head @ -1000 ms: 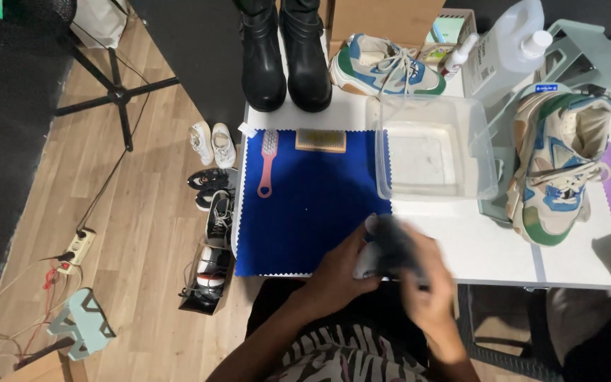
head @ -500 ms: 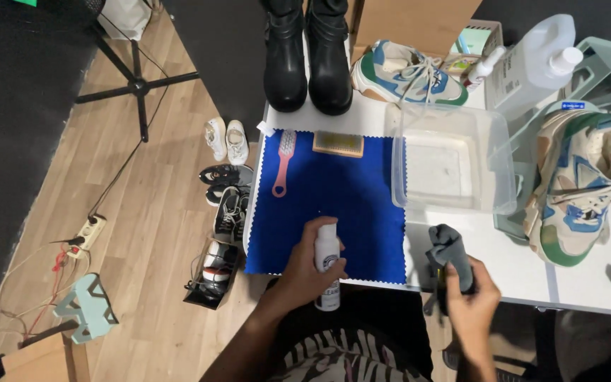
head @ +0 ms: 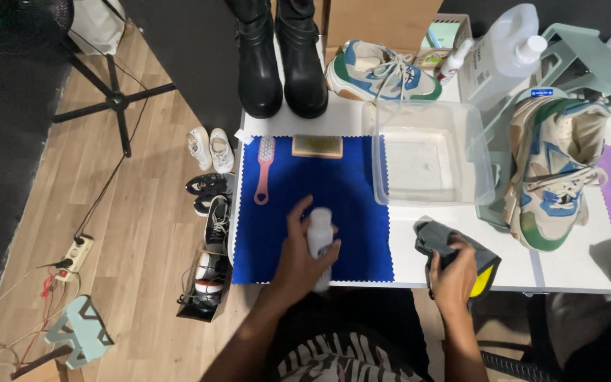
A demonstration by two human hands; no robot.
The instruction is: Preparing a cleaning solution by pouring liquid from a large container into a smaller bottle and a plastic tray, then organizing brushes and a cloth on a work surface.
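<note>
Low centre of the frame: left hand [head: 298, 258] wrapped around a small white bottle [head: 319, 237], fingers curled round its middle, bottle upright and standing at the near edge of the blue cloth [head: 319, 191]. Looks like light, stiff plastic with a smooth, likely slippery side; best gripped round the waist, as here, rather than by the cap. Could tip easily if let go on the soft cloth.

Low right: right hand [head: 452, 272] clenched on a dark shoe [head: 454, 247] with a yellow patch at its near end, held at the near edge of the white bench [head: 567, 269]. Soft and bendable upper by the look of it, firmer at the sole; a grip across the body seems safest. Not heavy, most likely.

Further up on the cloth: pink brush [head: 264, 170] lying lengthwise at upper left, flat wooden brush [head: 317, 146] beside it at the top edge. Right of the cloth, a clear plastic tub [head: 429, 152], seemingly holding shallow liquid.

Right side: a chunky cream, blue and green sneaker [head: 553, 170] propped on a pale green stand. Top of the frame: matching sneaker [head: 383, 71], a pair of black boots [head: 277, 56], a big white jug [head: 503, 53] and a small spray bottle [head: 455, 62].

Left of the bench, on the wooden floor: a row of small shoes [head: 210, 212].
</note>
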